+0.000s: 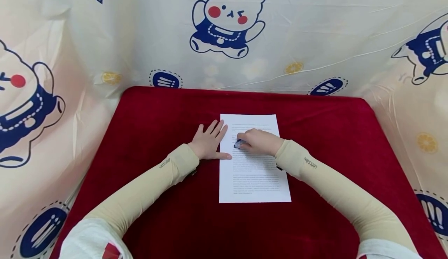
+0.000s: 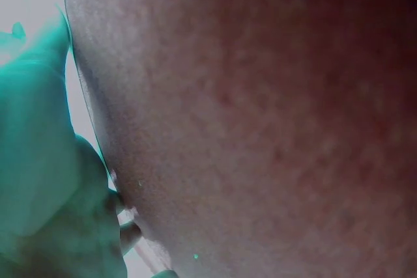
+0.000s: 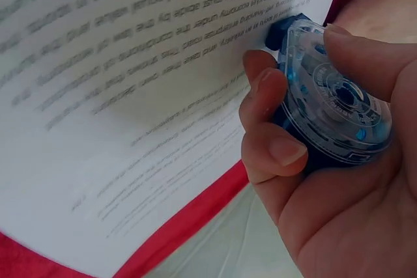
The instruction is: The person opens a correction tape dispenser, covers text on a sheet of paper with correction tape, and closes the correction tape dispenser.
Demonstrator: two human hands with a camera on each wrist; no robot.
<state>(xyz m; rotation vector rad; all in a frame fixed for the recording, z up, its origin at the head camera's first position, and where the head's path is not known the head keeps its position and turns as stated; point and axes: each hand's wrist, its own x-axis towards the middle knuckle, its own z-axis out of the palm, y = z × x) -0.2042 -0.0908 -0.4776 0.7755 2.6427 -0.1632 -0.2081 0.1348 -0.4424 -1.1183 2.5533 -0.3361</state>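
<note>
A printed sheet of paper (image 1: 259, 181) lies on the red cloth. My right hand (image 1: 260, 141) grips a correction tape dispenser (image 3: 339, 99) with a clear case and blue parts, thumb on one side and curled fingers on the other. Its blue tip is right at the printed lines in the upper left part of the text. My left hand (image 1: 209, 141) rests with fingers spread along the sheet's left edge, fingertips and thumb overlapping the paper. In the left wrist view, the left hand (image 2: 39, 161) shows greenish beside a large blurred surface.
The red cloth (image 1: 168, 115) covers the table. Pale curtains (image 1: 157, 25) printed with cartoon bears hang close behind and at both sides of the table. Beige sleeves (image 1: 147, 191) cover both forearms.
</note>
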